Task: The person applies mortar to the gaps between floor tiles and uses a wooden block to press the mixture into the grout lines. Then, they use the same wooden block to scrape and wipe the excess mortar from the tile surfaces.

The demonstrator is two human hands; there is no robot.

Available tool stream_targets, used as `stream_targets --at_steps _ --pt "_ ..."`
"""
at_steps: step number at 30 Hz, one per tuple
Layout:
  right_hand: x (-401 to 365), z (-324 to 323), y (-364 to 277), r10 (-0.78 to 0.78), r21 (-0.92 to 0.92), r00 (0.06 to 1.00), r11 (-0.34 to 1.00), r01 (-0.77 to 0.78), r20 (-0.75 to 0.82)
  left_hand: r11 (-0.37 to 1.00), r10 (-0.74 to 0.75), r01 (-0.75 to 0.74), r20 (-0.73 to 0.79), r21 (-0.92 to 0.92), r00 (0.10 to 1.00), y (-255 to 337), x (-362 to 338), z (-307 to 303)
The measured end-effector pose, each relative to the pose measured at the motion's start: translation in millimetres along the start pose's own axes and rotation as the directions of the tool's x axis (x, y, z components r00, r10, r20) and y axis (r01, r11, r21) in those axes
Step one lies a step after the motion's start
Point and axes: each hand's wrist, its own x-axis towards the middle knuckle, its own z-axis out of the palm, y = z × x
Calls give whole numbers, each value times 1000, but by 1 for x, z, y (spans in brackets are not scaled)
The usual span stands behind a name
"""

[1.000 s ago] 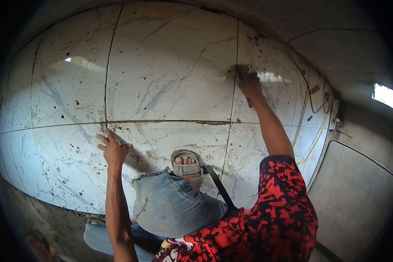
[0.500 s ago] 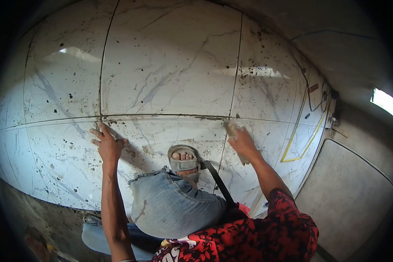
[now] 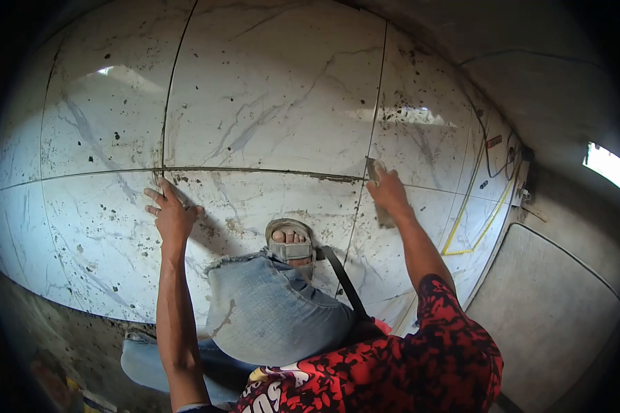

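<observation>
My left hand (image 3: 175,215) rests on a white marble-look floor tile (image 3: 255,196), fingers spread, with the fingertips just below where two tile joints meet. Nothing is in it. In my right hand (image 3: 390,195) is a flat, grey-brown trowel (image 3: 384,219), long and narrow, its upper tip close to the crossing of the joints at the right. My palm and fingers cover the middle of the tool. A dark joint (image 3: 269,171) filled with dirt or mortar runs across between the two hands.
My sandalled foot (image 3: 291,241) stands on the tile between my hands. Dark crumbs dot the floor. A yellow-edged outline (image 3: 455,242) and a cable (image 3: 487,151) lie at the right, near a grey board (image 3: 544,296). Bare rough ground (image 3: 55,310) borders the tiles at lower left.
My right hand has moved slightly up and right with the trowel, which now stands more upright. The left hand stays spread at nearly the same spot. The camera view has shifted a little.
</observation>
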Motion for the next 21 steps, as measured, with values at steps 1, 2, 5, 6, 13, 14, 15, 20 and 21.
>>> stream_targets --at_steps 1,2,5,6,13,14,15,20,21 --pt "-9 5 1 -3 4 1000 1000 3 -3 1000 3 -3 -9 -17 1000 2 2 -3" --pt "-25 12 2 -4 -81 996 997 11 86 1000 -2 2 -18 -17 1000 2 4 -3" --pt "-38 9 11 18 -183 955 982 38 295 1000 -19 19 -21 7 1000 5 5 -1" --pt "-31 8 12 1 -128 985 992 21 170 1000 -23 23 -4 4 1000 6 6 -3" --pt "-55 43 15 -32 -69 999 997 34 34 1000 -26 26 8 17 1000 3 4 -3" --pt "-62 44 23 -12 -25 999 1000 13 49 1000 -21 21 12 15 1000 3 2 -3" --pt "-61 45 29 -1 17 998 1000 0 57 1000 -17 17 10 8 1000 4 4 -3" --pt "-48 105 -11 49 306 960 951 39 -274 1000 -29 30 18 -3 999 5 3 -3" --pt "-53 96 -47 -6 350 963 931 104 -269 1000 -23 23 2 -10 1000 4 5 -1"
